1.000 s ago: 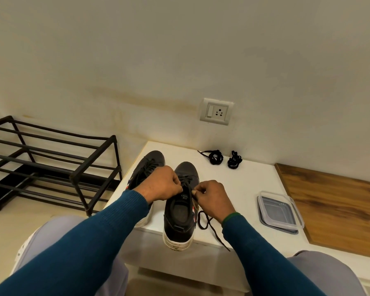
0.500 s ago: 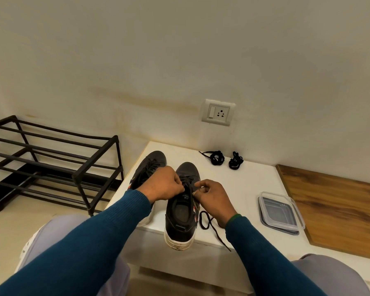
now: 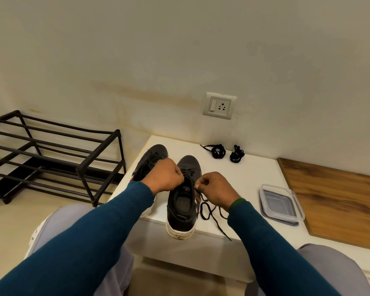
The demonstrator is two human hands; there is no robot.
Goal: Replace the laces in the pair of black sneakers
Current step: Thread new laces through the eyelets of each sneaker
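Two black sneakers stand on a low white table (image 3: 250,176), toes toward the wall. The right sneaker (image 3: 183,212) hangs its white heel over the front edge. The left sneaker (image 3: 151,159) is partly hidden behind my left hand (image 3: 166,178), which curls its fingers at the right sneaker's upper eyelets; what it holds is hidden. My right hand (image 3: 215,191) pinches a black lace (image 3: 210,212) beside the tongue. The lace's loose end loops on the table and trails over the edge. Two coiled black laces (image 3: 218,151) (image 3: 237,154) lie near the wall.
A clear plastic container (image 3: 279,202) sits at the table's right side, next to a wooden board (image 3: 338,201). A black metal shoe rack (image 3: 51,154) stands on the floor to the left. A wall socket (image 3: 220,106) is above the table. My knees are below the front edge.
My right hand has lifted and moved slightly right, drawing the lace out of the sneaker. The loose loop on the table has shifted. My left hand stays at the eyelets.
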